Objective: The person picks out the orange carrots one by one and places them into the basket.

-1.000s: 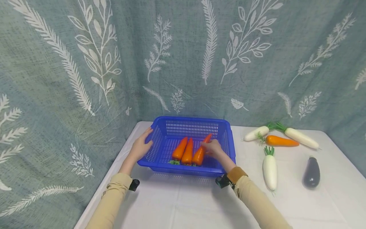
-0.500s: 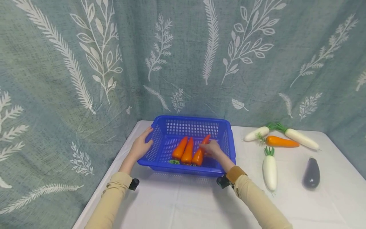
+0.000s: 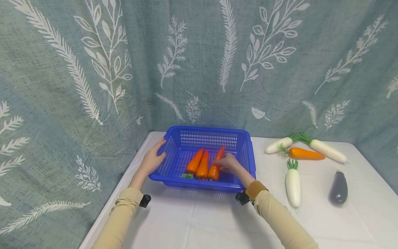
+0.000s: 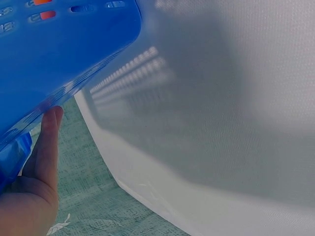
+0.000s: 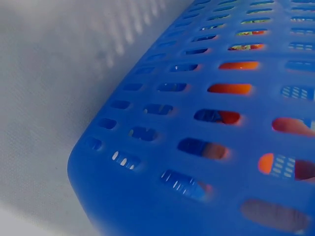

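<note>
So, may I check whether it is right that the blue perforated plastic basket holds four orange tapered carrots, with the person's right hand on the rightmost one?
Not quite: the head view shows three orange tapered carrots in the blue perforated plastic basket, not four. The right hand is indeed on the rightmost carrot.

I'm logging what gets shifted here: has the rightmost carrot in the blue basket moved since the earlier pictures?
Yes: in the head view, the tip of the rightmost carrot has swung left against the far wall of the blue basket.
</note>
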### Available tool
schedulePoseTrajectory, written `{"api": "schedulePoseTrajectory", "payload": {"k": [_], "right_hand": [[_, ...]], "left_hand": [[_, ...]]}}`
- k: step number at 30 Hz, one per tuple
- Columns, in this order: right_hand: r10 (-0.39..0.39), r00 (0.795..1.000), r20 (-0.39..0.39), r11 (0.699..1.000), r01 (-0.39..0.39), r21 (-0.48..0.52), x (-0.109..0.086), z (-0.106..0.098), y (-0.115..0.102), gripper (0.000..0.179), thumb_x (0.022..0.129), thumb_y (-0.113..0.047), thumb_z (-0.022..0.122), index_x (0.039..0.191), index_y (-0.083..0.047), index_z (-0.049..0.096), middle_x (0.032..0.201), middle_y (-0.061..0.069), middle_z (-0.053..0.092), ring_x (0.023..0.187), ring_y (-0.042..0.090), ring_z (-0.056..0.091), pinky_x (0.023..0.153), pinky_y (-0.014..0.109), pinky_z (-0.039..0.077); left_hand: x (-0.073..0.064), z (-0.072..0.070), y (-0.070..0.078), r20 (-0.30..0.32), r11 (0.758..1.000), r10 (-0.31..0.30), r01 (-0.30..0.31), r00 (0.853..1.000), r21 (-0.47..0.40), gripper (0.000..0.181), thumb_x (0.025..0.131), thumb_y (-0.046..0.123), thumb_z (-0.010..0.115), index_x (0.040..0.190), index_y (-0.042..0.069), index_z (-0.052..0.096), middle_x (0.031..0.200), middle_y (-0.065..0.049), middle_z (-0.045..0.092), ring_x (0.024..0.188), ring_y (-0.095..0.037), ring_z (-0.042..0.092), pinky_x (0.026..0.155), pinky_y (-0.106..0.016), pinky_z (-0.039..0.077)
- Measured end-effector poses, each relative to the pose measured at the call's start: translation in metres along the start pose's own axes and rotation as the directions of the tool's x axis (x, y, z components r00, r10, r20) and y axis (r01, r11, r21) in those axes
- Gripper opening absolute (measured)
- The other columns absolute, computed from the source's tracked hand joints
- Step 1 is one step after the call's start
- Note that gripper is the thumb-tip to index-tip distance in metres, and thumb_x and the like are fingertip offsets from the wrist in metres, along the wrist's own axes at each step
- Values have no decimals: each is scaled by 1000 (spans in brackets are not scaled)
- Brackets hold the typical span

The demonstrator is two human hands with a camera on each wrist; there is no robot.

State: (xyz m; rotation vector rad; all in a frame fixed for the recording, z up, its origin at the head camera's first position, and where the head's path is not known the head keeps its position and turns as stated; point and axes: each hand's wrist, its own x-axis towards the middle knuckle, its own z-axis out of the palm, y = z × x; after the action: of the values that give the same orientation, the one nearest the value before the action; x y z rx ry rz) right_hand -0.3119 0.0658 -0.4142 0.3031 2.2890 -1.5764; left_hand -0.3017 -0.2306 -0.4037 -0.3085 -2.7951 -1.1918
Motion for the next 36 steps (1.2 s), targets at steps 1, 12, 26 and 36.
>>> {"api": "schedulePoseTrajectory", "payload": {"k": [1, 12, 26, 36], "right_hand": [[-4, 1000, 14, 1000, 4, -11, 1, 0, 1, 50, 86, -8, 71, 125, 14, 50, 88, 11, 57, 55, 10, 52, 62, 24, 56], [-83, 985, 152, 997, 80, 21, 10, 2, 9, 63, 80, -6, 79, 132, 12, 48, 79, 8, 57, 49, 6, 48, 51, 19, 51], [-48, 965, 258, 998, 39, 41, 3, 0, 2, 57, 88, 4, 66, 139, 9, 43, 76, 6, 57, 53, 8, 51, 56, 19, 52], [-40, 882, 470, 994, -12, 108, 1, -2, 2, 62, 91, 10, 57, 148, 4, 33, 108, 22, 60, 77, 20, 64, 81, 33, 58]], "left_hand": [[0, 0, 0, 1, 1000, -1, 1, 1000, 0, 54, 95, 3, 46, 147, -7, 33, 158, -20, 24, 143, -40, 21, 116, -52, 19], [0, 0, -2, 4, 1000, 3, -3, 1000, -1, 54, 95, 3, 46, 147, -7, 33, 158, -20, 24, 143, -41, 22, 116, -53, 20], [2, 0, -4, 5, 1000, 13, -13, 1000, -4, 54, 95, 2, 46, 147, -7, 33, 157, -21, 24, 143, -41, 22, 116, -54, 20], [2, 0, -2, 11, 1000, -1, 1, 1000, 2, 54, 96, 2, 46, 148, -6, 33, 158, -20, 23, 143, -41, 21, 115, -55, 20]]}}
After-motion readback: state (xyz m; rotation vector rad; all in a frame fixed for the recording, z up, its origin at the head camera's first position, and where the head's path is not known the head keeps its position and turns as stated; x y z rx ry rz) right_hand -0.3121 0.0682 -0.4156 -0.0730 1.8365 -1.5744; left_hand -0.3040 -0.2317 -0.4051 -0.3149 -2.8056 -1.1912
